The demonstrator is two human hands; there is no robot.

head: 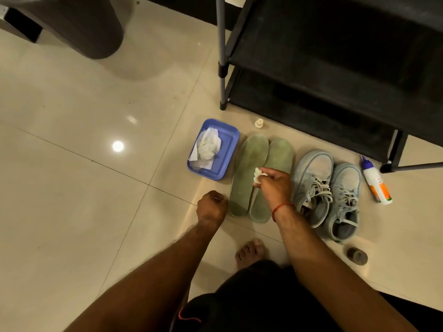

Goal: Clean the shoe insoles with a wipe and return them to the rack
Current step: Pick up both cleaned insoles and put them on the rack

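Two green insoles lie side by side on the tiled floor, the left insole (248, 173) and the right insole (279, 156). My right hand (275, 185) pinches a small crumpled white wipe (258, 175) and presses it onto the middle of the left insole. My left hand (212, 207) is curled into a fist, its knuckles on the floor just left of the insoles' heels, holding nothing that shows. The black shoe rack (335, 75) stands behind the insoles.
A blue tray (225, 149) with used white wipes sits left of the insoles. A pair of light blue sneakers (328, 190) stands to their right, then a white bottle (376, 183) lying down. A small cap (259, 122), a dark round object (357, 256), my bare foot (250, 251) and a dark bin (79, 25) are nearby.
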